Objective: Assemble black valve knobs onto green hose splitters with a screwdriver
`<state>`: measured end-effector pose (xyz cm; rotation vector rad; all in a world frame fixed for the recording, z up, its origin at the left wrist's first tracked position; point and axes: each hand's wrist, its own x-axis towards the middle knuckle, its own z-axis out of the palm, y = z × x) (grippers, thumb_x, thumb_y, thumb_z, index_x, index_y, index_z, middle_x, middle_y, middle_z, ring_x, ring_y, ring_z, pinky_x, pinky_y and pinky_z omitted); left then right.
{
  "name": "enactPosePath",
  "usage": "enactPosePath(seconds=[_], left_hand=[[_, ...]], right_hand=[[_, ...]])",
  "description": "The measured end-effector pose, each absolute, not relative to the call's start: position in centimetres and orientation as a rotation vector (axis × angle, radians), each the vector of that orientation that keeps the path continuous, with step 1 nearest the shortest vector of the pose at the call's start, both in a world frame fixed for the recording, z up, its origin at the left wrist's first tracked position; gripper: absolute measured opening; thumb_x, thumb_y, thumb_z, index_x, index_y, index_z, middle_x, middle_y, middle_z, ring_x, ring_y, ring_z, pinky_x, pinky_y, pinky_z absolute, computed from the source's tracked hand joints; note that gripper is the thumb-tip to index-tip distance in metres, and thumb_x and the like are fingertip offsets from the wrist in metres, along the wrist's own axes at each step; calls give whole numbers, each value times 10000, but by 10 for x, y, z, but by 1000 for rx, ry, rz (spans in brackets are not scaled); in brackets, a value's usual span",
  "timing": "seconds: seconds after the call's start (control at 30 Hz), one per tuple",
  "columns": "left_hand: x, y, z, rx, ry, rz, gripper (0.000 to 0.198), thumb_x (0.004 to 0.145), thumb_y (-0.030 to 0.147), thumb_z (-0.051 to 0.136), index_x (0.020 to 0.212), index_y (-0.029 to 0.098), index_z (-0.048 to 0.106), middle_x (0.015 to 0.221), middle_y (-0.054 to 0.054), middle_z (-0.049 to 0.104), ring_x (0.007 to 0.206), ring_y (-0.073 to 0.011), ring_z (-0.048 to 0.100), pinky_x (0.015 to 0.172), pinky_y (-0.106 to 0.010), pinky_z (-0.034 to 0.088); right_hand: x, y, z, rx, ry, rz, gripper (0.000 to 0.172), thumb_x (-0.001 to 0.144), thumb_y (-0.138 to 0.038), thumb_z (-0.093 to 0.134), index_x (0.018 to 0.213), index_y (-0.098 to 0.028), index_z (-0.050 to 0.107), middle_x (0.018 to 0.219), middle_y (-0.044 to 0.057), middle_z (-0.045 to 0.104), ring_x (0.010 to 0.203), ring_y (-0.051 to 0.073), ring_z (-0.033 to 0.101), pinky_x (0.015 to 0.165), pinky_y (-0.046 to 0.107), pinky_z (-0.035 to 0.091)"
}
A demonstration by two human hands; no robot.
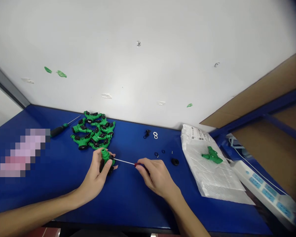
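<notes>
Forearms [188, 212] reach in from eight and five o'clock, the right grip [155, 174] closed around a screwdriver [124, 161], the left grip [96, 176] clamped on a green connector [105, 153] at nine o'clock from the right. Screw-turning seems in hand, tightening or loosening unclear; it likely calls for keeping the tip square to the connector's black part [111, 158]

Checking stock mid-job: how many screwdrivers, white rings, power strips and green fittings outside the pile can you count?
Screwdrivers: 2 (red-handled screwdriver, green-and-black screwdriver)
Green fittings outside the pile: 2 (held fitting, fitting on bag)
White rings: 2
Power strip: 1
Total: 7
</notes>
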<state>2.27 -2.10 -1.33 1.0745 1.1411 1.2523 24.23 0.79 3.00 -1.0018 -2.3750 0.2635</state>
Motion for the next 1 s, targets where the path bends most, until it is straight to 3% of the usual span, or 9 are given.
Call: enactPosePath(seconds=[0.07,0.17,0.4,0.5,0.67,0.73,0.87,1.0], left_hand=[[22,-21,-13,1079,1142,1259,265,948,391,503,1168,295,389,1139,-33,503,1157,-229,524,884,-444,596],[21,-21,-14,1082,1138,1250,275,945,394,506,1171,288,391,1120,-31,513,1122,-224,542,891,-452,592],[20,-18,-17,1076,1147,1192,294,940,414,505,1184,308,380,1100,-21,492,1130,-220,508,826,-399,620],[19,-15,-15,1051,1145,1187,280,936,409,512,1161,302,383,1087,-10,473,1067,-196,522,818,-404,624],[19,-14,-11,1005,1115,1165,272,931,395,521,1142,287,388,1076,-6,496,1084,-202,535,847,-451,617],[19,-15,-11,1004,1102,1155,280,932,397,519,1155,288,390,1083,-9,509,1121,-215,531,857,-467,613],[19,-16,-11,1019,1113,1155,298,927,409,523,1170,293,393,1097,-11,511,1132,-225,535,852,-477,618],[18,-16,-8,1031,1119,1116,293,929,413,519,1166,286,403,1072,-8,526,1072,-208,556,853,-482,620]], right_hand=[[241,6,35,-1064,-2374,394,165,975,-276,489,1104,-180,523,817,40,685,644,159,649,608,263,488],[242,6,35,-1010,-2313,526,82,967,-215,488,1040,-203,522,883,52,668,735,161,657,650,261,516],[236,3,26,-1004,-2297,391,154,994,-331,483,1016,-192,548,798,39,737,653,175,715,611,263,530],[234,1,32,-1102,-2370,394,186,1003,-351,459,1022,-188,546,777,31,736,606,178,705,575,266,506],[239,5,39,-1140,-2428,522,100,972,-246,493,1062,-206,506,923,49,685,736,177,671,648,276,508],[241,8,37,-1086,-2427,480,77,978,-188,445,1001,-196,518,896,59,647,748,176,631,649,277,493],[244,13,31,-945,-2545,271,213,988,-150,387,856,-183,552,758,51,603,659,178,550,607,296,444],[243,10,34,-945,-2525,268,146,982,-203,457,1094,-172,545,839,54,634,684,178,590,627,302,473]])
